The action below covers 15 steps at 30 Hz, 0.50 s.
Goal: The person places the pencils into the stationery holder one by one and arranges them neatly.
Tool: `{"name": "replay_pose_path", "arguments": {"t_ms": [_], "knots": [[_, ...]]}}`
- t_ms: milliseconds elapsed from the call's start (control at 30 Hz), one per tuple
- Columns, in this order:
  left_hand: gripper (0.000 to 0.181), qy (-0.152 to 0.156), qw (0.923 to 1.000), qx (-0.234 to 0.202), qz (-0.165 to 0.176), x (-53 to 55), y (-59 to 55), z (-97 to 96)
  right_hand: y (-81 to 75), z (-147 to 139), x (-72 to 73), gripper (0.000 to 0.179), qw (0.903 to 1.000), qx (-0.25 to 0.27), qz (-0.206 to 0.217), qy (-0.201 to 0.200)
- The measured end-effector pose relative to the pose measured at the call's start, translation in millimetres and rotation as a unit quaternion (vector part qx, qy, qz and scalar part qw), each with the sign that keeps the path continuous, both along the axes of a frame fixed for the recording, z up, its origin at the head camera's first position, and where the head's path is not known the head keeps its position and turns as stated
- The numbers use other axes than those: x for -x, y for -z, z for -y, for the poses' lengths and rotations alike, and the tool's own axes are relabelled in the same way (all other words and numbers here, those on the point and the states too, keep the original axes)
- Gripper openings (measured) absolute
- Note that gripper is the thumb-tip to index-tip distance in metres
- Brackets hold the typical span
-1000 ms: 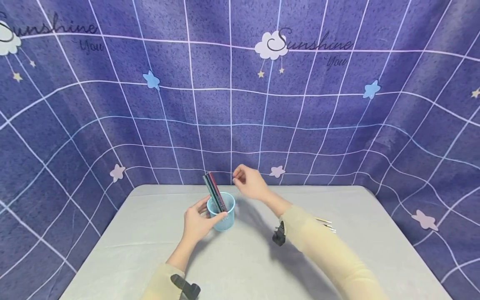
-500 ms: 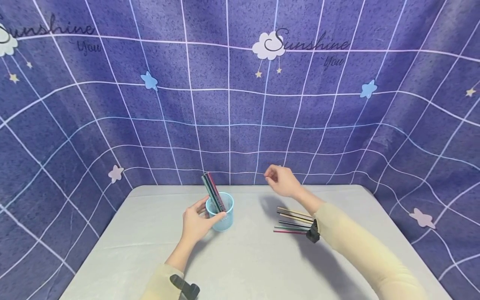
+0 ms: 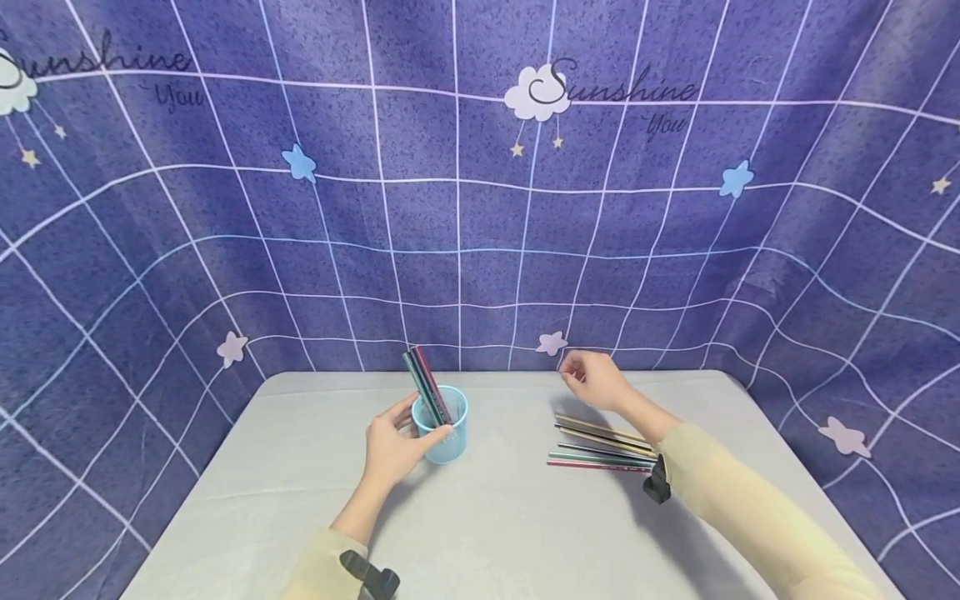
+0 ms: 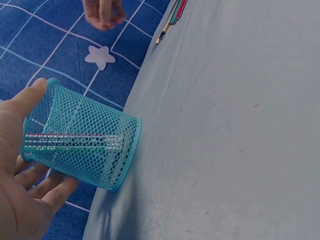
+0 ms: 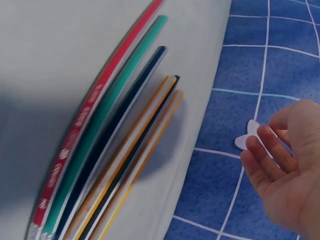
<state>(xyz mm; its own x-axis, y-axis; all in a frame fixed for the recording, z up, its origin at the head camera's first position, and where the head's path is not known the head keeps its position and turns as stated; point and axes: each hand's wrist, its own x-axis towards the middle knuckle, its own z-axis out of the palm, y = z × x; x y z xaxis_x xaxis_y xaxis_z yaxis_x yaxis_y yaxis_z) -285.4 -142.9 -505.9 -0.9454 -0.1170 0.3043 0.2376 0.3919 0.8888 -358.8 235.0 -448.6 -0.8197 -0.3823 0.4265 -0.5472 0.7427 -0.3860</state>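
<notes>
A light blue mesh pencil cup (image 3: 447,446) stands at the middle of the table. My left hand (image 3: 392,450) grips it from the left, thumb at the rim in the left wrist view and fingers round the far side. A few pencils (image 3: 429,387), red, dark and green, lean leftward inside the cup. To the right, my right hand (image 3: 597,382) hovers over the far ends of several loose pencils, fingers loosely bent and holding nothing. Those loose pencils include a red pencil (image 5: 75,130), a green pencil (image 5: 102,112), a dark blue pencil (image 5: 125,102) and striped yellow-and-black ones.
A pale cloth covers the table (image 3: 480,533). Right behind its far edge hangs a purple-blue curtain (image 3: 420,208) with white grid lines, stars and clouds. Dark wrist straps (image 3: 370,573) sit on both sleeves.
My right hand has moved right, away from beside the cup to above the loose pencils, sinking slightly; its sleeve uncovers more of them. The left hand and cup stay in place.
</notes>
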Motion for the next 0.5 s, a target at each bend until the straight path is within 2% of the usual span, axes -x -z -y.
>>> {"name": "replay_pose_path", "arguments": {"t_ms": [300,500], "knots": [[0.086,0.002,1.0000,0.007,-0.002,0.5,0.4,0.4,13.2,-13.9,-10.3,0.004,0.9986,-0.030,0.042,0.011],[0.085,0.005,0.9999,0.009,-0.008,-0.4,-0.8,0.5,24.9,-20.8,-13.8,0.002,0.9966,-0.052,0.062,-0.012]]}}
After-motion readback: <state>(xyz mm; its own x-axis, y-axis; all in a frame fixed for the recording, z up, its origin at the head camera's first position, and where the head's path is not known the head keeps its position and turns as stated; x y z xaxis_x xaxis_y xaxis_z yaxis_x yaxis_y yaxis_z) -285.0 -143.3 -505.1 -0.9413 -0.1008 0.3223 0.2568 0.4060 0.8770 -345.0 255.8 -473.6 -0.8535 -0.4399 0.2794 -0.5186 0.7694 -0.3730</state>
